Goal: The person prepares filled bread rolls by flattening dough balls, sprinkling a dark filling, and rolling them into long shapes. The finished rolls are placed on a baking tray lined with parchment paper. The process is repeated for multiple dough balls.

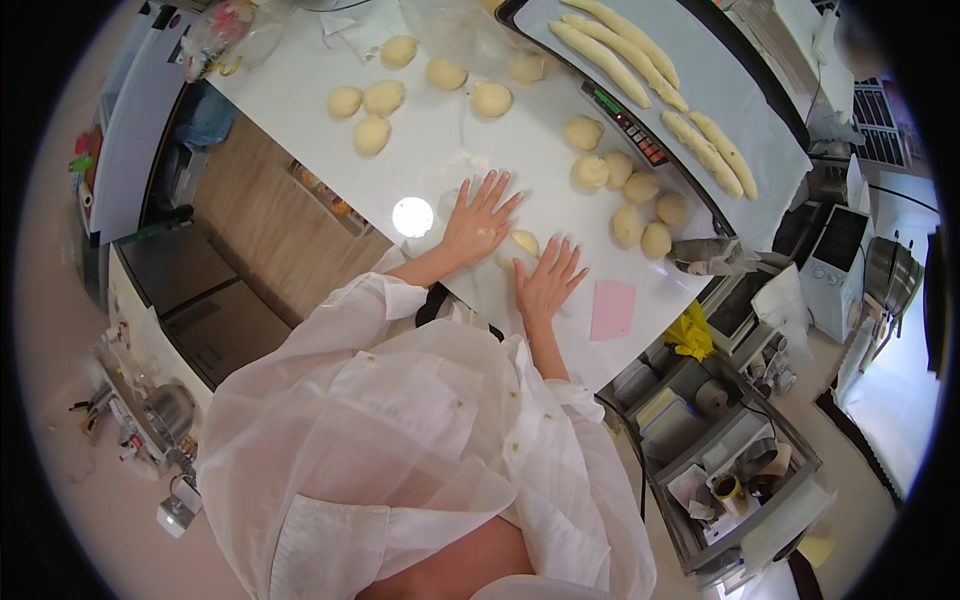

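Observation:
Palm down on the white table (455, 145), my left hand (480, 224) has its fingers spread. My right hand (546, 287) lies nearer to me and a little to the right, its fingers also stretched out. Between the two hands sits a small pale piece of dough (524, 240); whether a palm covers more of it I cannot tell. Round dough balls lie in a loose group (384, 97) beyond my left hand and in a tighter cluster (641, 186) to the right. A pink rectangular scraper (612, 310) rests flat beside my right hand.
At the far right, a lined tray (690, 70) bears several long dough strips (600, 62). A kitchen scale's display panel (625, 125) stands at its near edge. Right of the table are a yellow bag (690, 331) and a cluttered cart (735, 470).

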`<state>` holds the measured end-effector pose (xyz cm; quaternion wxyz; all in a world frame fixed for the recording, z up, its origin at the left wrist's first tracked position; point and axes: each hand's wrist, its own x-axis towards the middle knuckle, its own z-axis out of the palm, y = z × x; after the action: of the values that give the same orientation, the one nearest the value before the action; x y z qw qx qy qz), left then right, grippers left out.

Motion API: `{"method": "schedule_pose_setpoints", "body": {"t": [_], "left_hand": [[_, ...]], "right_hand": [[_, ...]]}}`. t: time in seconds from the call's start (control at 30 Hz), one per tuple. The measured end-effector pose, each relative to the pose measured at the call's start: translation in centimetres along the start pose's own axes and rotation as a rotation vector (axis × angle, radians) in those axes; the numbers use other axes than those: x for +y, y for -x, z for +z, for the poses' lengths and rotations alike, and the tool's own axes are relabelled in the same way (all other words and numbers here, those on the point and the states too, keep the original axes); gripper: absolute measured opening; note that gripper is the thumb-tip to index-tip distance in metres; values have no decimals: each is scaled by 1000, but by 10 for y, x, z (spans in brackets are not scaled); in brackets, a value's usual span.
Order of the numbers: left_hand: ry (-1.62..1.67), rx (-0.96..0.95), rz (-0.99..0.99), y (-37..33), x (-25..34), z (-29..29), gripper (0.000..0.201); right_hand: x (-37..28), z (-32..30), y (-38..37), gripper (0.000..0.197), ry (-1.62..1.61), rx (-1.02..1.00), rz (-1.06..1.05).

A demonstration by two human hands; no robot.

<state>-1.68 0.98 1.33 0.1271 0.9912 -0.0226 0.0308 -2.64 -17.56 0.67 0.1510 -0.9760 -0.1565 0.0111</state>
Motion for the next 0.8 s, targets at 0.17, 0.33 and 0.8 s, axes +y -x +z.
{"method": "schedule_pose_setpoints", "body": {"t": [0.17, 0.33, 0.8], "left_hand": [[51, -28, -27, -45, -5, 3, 61], [48, 69, -31, -98, -9, 11, 59], [164, 21, 47, 1, -6, 13, 62]], "right_hand": [[12, 4, -53, 63, 116, 8, 8], [25, 2, -102, 58, 101, 102, 29], [6, 7, -20, 70, 23, 94, -64]]}}
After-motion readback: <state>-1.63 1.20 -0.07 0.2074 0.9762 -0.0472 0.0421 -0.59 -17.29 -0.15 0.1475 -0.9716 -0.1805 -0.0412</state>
